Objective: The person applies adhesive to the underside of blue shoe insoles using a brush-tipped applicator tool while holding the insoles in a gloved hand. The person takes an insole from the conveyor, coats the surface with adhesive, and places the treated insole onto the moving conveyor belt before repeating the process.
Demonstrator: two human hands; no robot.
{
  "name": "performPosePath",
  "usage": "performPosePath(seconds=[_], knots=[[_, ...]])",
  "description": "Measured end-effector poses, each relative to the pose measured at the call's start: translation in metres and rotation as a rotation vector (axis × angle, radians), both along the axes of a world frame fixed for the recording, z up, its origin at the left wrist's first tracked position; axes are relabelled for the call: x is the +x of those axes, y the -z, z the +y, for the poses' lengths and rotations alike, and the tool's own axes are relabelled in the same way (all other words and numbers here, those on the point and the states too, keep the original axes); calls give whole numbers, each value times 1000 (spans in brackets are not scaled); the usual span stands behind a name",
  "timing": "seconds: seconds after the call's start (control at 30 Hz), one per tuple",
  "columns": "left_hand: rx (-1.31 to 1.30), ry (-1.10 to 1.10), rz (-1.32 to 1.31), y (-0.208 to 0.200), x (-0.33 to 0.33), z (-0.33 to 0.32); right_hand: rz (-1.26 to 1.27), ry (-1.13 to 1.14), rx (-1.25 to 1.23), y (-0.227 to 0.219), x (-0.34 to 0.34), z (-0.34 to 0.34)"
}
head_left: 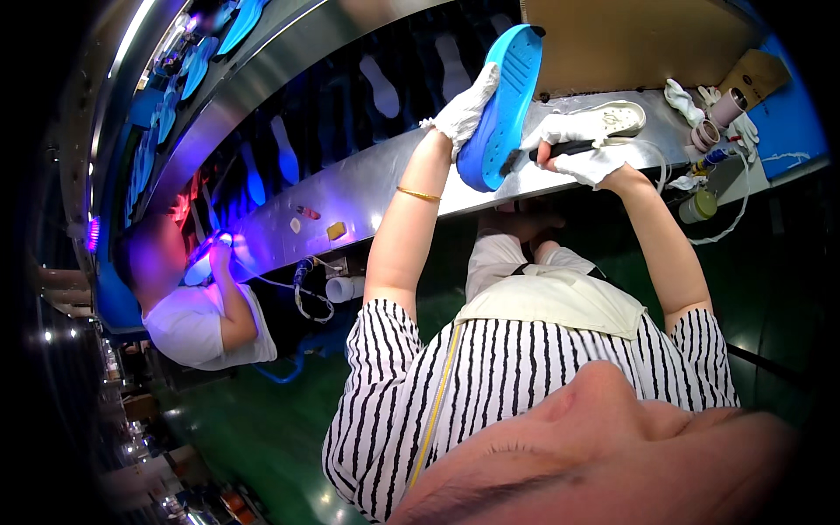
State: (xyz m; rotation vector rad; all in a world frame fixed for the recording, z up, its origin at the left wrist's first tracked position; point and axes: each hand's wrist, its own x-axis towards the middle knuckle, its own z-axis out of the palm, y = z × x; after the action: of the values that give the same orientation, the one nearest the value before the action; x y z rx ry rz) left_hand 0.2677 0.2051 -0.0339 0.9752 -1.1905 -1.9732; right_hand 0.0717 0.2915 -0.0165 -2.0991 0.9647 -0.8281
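My left hand (468, 105), in a white glove, grips a long blue shoe sole (512, 92) by its left edge. The sole stands tilted above the metal bench, with ridges and small holes on its face and a black patch at its far end. In a white glove with bare fingertips showing, my right hand (573, 150) is closed round a black-handled brush (535, 155). Its dark bristles are at the sole's near right edge; contact is hard to make out. Just beyond that hand, a white shoe (623, 117) with small holes lies on the bench.
A metal ledge (367, 197) runs leftward, with a yellow block (336, 231) on it. Behind it, a dark conveyor (332, 114) carries several soles. White gloves (682, 101), a pink cup (726, 107) and a hose stand right. A co-worker (206, 306) works at left under purple light.
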Motion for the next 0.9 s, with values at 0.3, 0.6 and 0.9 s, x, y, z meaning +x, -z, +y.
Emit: performPosePath(seconds=[0.3, 0.6, 0.9], knots=[[7, -12, 83, 4, 5, 4, -123, -47, 80, -9, -17, -8], [11, 139, 1050, 44, 62, 4, -428, 139, 41, -11, -21, 8], [414, 21, 1090, 77, -12, 94, -515, 395, -21, 30, -7, 2]])
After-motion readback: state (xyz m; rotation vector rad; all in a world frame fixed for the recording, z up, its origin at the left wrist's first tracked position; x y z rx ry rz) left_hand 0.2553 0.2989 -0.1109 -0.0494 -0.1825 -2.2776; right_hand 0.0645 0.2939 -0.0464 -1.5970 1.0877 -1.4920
